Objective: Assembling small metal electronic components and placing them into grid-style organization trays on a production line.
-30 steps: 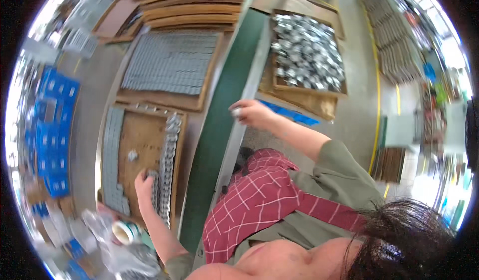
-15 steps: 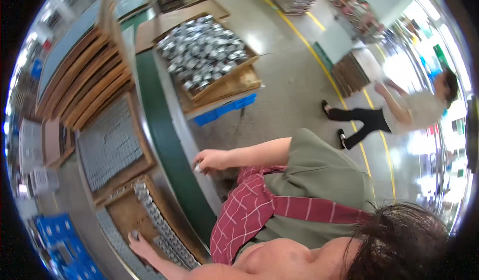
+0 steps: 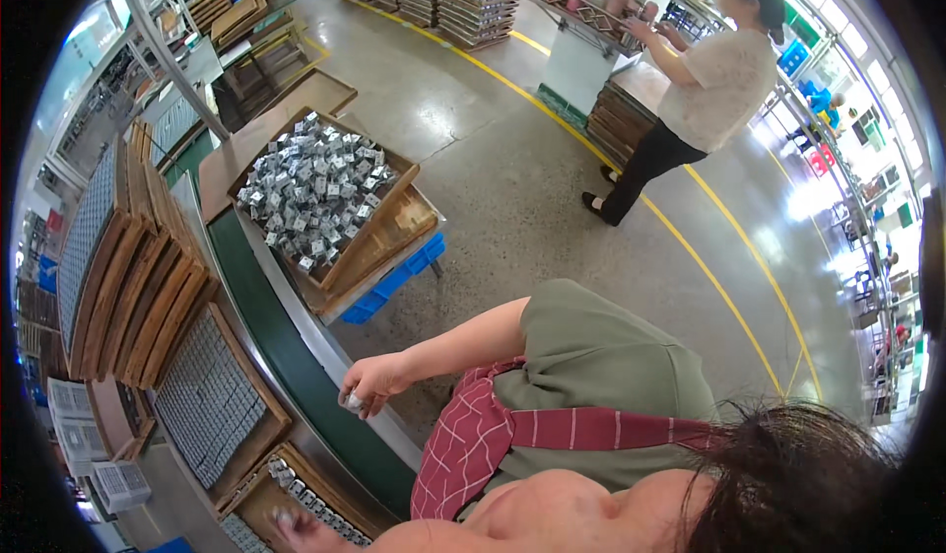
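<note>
My right hand (image 3: 376,383) is closed around a small silvery metal part (image 3: 355,401), over the edge of the green conveyor belt (image 3: 296,380). Lower in the view, my left hand (image 3: 304,531) is blurred, its fingers curled over a wooden tray (image 3: 258,502); what they hold cannot be made out. Inside that tray, small metal parts (image 3: 310,499) stand in rows along one side. Beyond it lies another wooden tray filled with tight rows of grey parts (image 3: 210,395). Across the belt, a wooden tray (image 3: 370,226) carries a loose heap of silvery metal blocks (image 3: 313,186).
Stacked wooden trays (image 3: 133,287) rise at the left, with white plastic baskets (image 3: 84,425) nearby. A blue crate (image 3: 394,277) sits under the heaped tray. Another person (image 3: 705,90) stands at the right by a stack of boards (image 3: 623,109). Yellow lines (image 3: 680,228) cross the floor.
The whole view has swung, so the trays and belt appear lower and farther left. My right hand still holds its metal part. The other person now appears more upright, higher in the view.
</note>
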Tool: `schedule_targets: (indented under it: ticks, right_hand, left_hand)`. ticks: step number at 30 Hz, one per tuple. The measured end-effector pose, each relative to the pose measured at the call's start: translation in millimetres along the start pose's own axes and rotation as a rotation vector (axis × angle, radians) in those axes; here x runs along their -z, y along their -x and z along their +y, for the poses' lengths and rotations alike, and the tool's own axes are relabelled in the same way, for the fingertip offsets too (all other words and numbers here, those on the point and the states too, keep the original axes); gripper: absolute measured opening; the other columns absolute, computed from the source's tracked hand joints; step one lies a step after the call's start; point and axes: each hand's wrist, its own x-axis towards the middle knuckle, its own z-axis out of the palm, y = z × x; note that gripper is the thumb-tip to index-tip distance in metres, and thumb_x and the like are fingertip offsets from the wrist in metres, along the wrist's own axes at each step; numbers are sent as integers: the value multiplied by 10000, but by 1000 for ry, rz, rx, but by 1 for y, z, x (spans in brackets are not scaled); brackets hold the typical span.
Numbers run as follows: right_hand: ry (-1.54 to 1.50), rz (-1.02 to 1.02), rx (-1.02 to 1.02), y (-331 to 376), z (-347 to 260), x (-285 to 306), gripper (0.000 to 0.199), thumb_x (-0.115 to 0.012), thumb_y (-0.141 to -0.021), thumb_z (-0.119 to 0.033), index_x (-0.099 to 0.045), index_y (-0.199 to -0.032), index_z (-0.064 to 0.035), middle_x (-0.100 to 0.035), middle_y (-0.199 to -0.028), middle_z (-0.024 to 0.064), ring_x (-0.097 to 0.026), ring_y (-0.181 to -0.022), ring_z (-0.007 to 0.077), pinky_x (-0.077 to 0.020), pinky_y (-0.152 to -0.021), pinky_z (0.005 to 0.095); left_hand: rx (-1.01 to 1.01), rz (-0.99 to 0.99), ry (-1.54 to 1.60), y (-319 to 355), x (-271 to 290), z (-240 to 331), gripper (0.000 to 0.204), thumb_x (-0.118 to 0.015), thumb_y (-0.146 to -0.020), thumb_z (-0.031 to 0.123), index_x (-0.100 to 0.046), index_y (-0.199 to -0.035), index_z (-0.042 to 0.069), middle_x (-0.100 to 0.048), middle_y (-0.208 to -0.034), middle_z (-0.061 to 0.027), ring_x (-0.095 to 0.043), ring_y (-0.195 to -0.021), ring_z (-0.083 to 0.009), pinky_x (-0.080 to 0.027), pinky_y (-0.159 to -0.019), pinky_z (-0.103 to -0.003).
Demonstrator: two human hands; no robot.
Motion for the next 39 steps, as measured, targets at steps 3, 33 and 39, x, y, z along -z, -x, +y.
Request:
schedule_targets:
  ticks: [3, 33, 39]
  right_hand:
    - [-100, -82, 29, 17, -37, 3, 419, -638, -827, -109, -545, -1207, 41, -633, -968, 102, -681, -823, 201, -567, -694, 326]
    - [385, -409, 523, -18, -59, 74, 194, -697, -791, -102, -631, -964, -43, -639, -928, 83, -627, -812, 193, -550, -691, 340]
    - [28, -285, -47, -34, -102, -23, 331, -632, -887, -342, -587, -1031, -47, -592, -811, 36, -591, -700, 156, -511, -669, 317]
  left_hand:
    - [135, -179, 232, 9, -85, 20, 373, -607, -903, 150, -548, -1259, 59, -610, -999, -88, -569, -782, -139, -438, -640, -233]
    - [-152, -457, -240, 81, -272, 99, 844, -847, -672, 265, -448, -1313, -113, -599, -1145, -182, -581, -1014, -197, -483, -870, -325]
    - [-356, -347, -541, 20, -196, 113, 759, -738, -641, 238, -491, -1279, -90, -627, -1029, -248, -619, -951, -390, -499, -837, -422]
